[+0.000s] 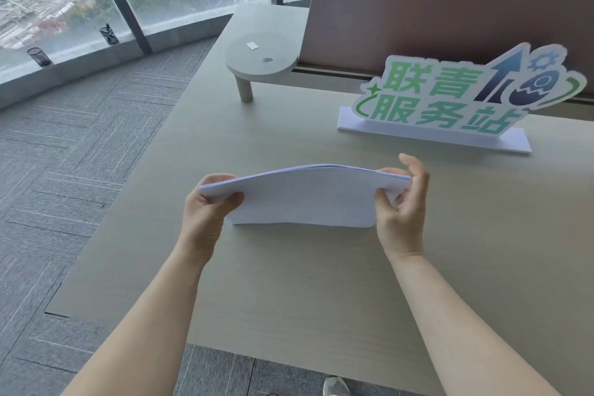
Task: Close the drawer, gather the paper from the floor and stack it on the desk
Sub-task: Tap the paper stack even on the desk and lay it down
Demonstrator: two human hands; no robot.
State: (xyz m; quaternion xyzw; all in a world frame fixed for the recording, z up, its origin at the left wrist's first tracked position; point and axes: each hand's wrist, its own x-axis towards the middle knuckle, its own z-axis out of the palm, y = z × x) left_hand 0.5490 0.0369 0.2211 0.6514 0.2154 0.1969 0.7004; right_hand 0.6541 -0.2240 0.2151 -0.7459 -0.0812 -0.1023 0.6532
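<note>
Forearms: ours, both bare, reaching in from the bottom edge over the near side of the table (289,283).
Shoe: a grey toe (336,386) shows on the carpet below the table's front edge.
Left hand (209,202): its grip is closed on the left end of the paper stack (305,196), thumb on the near face, fingers hidden behind.
Right hand (401,202): thumb and lower fingers pinch the right end of the stack; the upper fingers stand loose and apart (curled slightly, off the paper).
Paper stack: white sheets held on edge between our two hands, the top edge bowed upward, the bottom edge touching the table near its middle.
Sign (463,96): a green and blue cut-out with Chinese characters on a white base, standing beyond the stack toward the right.
Divider (450,19): a brown panel along the far side of the table, behind the sign.
Small shelf (260,58): a rounded riser on one visible leg at the far left of the table, carrying a small white square (252,46) and a paper clip (267,59).
Carpet (80,154): grey tiles to the left, running up to the windows.
Window sill: two dark mesh pen cups, one (39,56) at the far left and one (109,34) further along.
</note>
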